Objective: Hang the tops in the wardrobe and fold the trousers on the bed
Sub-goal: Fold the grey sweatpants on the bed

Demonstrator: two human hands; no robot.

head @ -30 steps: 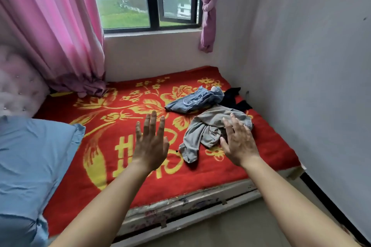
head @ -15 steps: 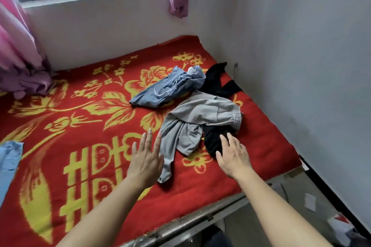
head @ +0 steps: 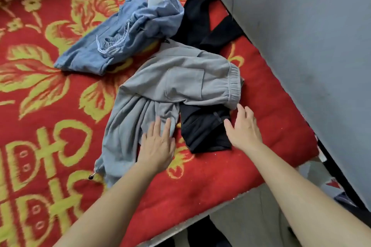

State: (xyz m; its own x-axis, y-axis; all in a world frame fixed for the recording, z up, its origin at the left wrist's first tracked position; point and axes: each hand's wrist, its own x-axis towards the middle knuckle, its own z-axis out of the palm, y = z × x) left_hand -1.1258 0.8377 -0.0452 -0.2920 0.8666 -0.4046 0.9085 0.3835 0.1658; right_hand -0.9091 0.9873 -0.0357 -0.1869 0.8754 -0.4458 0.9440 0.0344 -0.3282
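- The grey trousers (head: 180, 78) lie crumpled on the bed (head: 271, 126), and everything else is placed from them.
- The left hand (head: 158, 144) lies flat on their bunched leg cloth. Its fingers (head: 156, 126) are straight and a little apart, pressing but gripping nothing.
- The right hand (head: 244, 130) is spread open at the near corner of the waistband (head: 233, 84). Its fingers (head: 241, 110) reach that corner but hold nothing, and I cannot tell if they touch it.
- A black garment (head: 202, 126) pokes out from under the trousers' near side, between the two hands. A blue garment (head: 124, 32) lies against their far side.
- The step looks like taking the trousers up for folding — it has hardly begun.
- To do it well, pinch the waistband at both corners rather than the middle cloth. Lift clear so the black garment stays behind, then shake the legs straight before laying them flat.
- Match leg to leg along the seams first. Folding over the present bunching would likely lock the creases in.
- The waistband points to the right, toward the wall (head: 301, 26), and the pocket (head: 184, 82) faces up.
- The long axis runs from the waistband slantwise down to the left. It kinks where the legs gather under the left hand.
- The legs end at a hem with a toggle (head: 91, 176) — the end nearest the person, left of the left arm.
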